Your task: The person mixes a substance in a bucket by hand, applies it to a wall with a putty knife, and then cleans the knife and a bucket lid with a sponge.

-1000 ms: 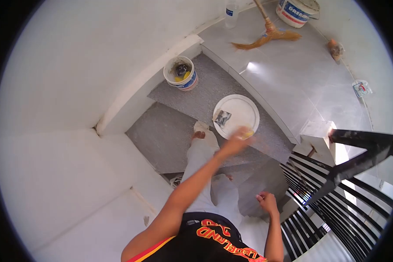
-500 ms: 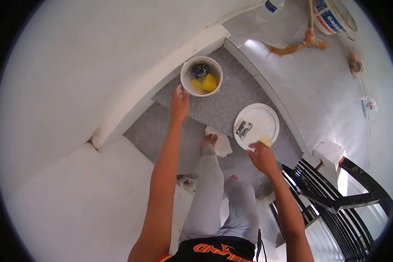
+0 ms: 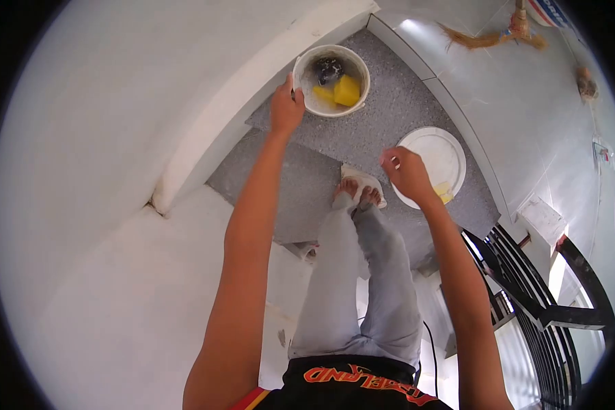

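My left hand [image 3: 287,107] is at the left rim of a white bucket [image 3: 366,80], its thumb and fingers apart. Cloudy water fills the bucket's bottom, with a yellow sponge [image 3: 347,90], a smaller yellow piece [image 3: 323,93] and a dark object [image 3: 328,70] in it. Over the left edge of a round white lid [image 3: 439,152] is my right hand [image 3: 408,174], fingers curled in toward the thumb; I cannot tell what they hold. A yellow piece [image 3: 444,191] lies at the lid's lower right. The lid's left part is hidden by this hand.
My feet stand on a white cloth [image 3: 355,176] on the grey stair tread [image 3: 287,178]. A straw broom [image 3: 482,39] lies on the tiled floor at top right. Black metal railing [image 3: 526,301] runs down the right side; a white wall [image 3: 116,102] curves along the left.
The left hand has come up against the bucket's rim. My right hand has moved up along the lid's left side, covering the dark piece seen there. Both feet now stand on the cloth.
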Motion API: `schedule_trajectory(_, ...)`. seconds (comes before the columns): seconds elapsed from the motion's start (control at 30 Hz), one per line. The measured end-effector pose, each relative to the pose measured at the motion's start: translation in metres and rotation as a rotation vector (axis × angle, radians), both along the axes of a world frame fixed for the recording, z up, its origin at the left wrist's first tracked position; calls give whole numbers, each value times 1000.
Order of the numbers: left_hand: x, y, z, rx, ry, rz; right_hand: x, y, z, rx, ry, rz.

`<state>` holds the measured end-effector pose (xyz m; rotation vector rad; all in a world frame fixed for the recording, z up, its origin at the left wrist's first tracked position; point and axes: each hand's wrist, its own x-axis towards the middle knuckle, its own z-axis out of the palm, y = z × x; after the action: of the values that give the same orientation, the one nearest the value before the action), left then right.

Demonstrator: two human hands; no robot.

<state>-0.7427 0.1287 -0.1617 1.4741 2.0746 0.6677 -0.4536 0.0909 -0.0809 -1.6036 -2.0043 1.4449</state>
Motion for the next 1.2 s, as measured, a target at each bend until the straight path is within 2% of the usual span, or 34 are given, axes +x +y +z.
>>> schedule_trajectory(0.07, 1, 1, -14, 98, 53, 22, -4, -2, 6, -13, -42, -13)
schedule_trajectory(0.2, 3, -4, -22, 137, -10, 26, -15, -1, -2, -64, -45, -134)
schedule_trajectory(0.4, -1, -3, -30, 222, -126, -34, -82, 25, -7, 332, 7, -154)
schedule_trajectory(0.43, -1, -4, -32, 255, -62, -35, -98, 31, -7, 397, -8, -150)
schedule_trajectory(0.47, 0, -4, -34, 293, 2, -21, -113, 40, -10, 403, -55, -104)
schedule_trajectory(0.57, -1, -4, -36, 359, -57, -45, -147, 73, -53, 485, -268, 23)
schedule_trajectory(0.67, -1, -2, -46, 413, -135, -23, -168, 107, -99, 482, -365, -9)
schedule_trajectory(0.73, 0, 2, -56, 497, -155, -23, -178, 129, -114, 280, -570, 158)
schedule_trajectory(0.8, 1, 1, -66, 568, -181, -32, -185, 137, -106, 59, -505, 75)
schedule_trajectory(0.9, 3, 5, -75, 679, -238, 24, -191, 155, -151, 73, -435, 58)
schedule_trajectory(0.93, 2, 5, -77, 691, -244, 10, -193, 158, -155, 84, -438, 41)
schedule_trajectory(1.03, 6, 5, -78, 705, -251, 59, -192, 163, -171, 173, -550, 243)
schedule_trajectory(1.13, 8, 7, -76, 743, -230, 77, -199, 164, -168, 307, -511, 446)
schedule_trajectory(1.2, 11, 9, -76, 790, -265, 64, -197, 157, -167, 406, -458, 412)
